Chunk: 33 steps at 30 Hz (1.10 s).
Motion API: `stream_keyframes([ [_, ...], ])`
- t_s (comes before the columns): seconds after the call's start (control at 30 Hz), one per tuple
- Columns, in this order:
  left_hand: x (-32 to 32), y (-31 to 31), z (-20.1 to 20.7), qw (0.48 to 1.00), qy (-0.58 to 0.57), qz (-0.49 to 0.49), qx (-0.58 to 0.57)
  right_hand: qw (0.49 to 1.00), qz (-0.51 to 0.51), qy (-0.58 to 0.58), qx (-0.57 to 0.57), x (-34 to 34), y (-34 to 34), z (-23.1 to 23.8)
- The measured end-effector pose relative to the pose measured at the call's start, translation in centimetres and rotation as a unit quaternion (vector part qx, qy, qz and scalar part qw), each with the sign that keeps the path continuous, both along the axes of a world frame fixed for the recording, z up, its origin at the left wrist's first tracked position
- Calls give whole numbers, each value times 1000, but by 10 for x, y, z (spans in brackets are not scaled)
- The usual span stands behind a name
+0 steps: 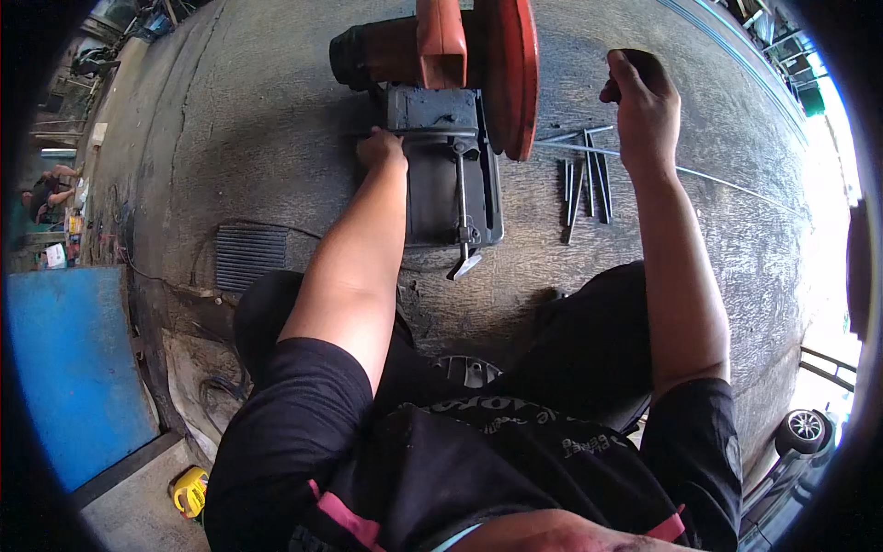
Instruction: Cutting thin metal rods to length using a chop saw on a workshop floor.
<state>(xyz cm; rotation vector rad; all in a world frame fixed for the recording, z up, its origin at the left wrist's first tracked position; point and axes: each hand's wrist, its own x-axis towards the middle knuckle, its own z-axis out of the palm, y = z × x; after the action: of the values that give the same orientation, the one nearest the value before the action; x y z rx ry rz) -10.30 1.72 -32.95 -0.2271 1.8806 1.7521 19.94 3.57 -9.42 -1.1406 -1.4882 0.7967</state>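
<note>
An orange chop saw [441, 41] with a round disc guard [517, 78] stands in front of me on its grey metal base [430, 207]. My left hand [380, 149] is at the left side of the base, its fingers closed round a thin metal bar [428, 135] that lies across the vise. The vise screw [462, 189] runs toward me and ends in a handle [464, 267]. Raised to the right of the guard, my right hand [647, 106] has its fingers curled in, and nothing shows in them.
Several short metal rods [589, 179] lie on the floor right of the saw, near a long thin rod [736, 190]. A ribbed dark plate [250, 258] and cable lie to the left. A blue panel [83, 368], a yellow object [189, 492] and another person [53, 195] are farther left.
</note>
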Motion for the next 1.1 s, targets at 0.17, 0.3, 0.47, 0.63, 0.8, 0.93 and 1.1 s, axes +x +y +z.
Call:
stream_keyframes([
  [0.17,-15,16,-39,914,247,-212,-243,1000,-2,-1,-10,7,8,-6],
  [0.3,-74,2,-70,961,233,-49,-143,998,38,32,-29,-21,5,0],
  [0.47,-3,-2,-61,938,192,-193,-215,995,-16,71,-61,3,25,-14],
  [0.63,2,3,-46,994,-52,-34,-87,959,-119,167,-194,-14,85,-66],
  [0.8,0,-5,-55,983,-181,9,-9,687,-68,-710,-141,0,133,-210],
  [0.93,-14,3,-83,986,-146,-74,22,848,-144,-395,-322,10,134,-345],
  [1.1,6,14,-86,982,-165,-90,-27,926,-99,50,-362,52,126,-412],
])
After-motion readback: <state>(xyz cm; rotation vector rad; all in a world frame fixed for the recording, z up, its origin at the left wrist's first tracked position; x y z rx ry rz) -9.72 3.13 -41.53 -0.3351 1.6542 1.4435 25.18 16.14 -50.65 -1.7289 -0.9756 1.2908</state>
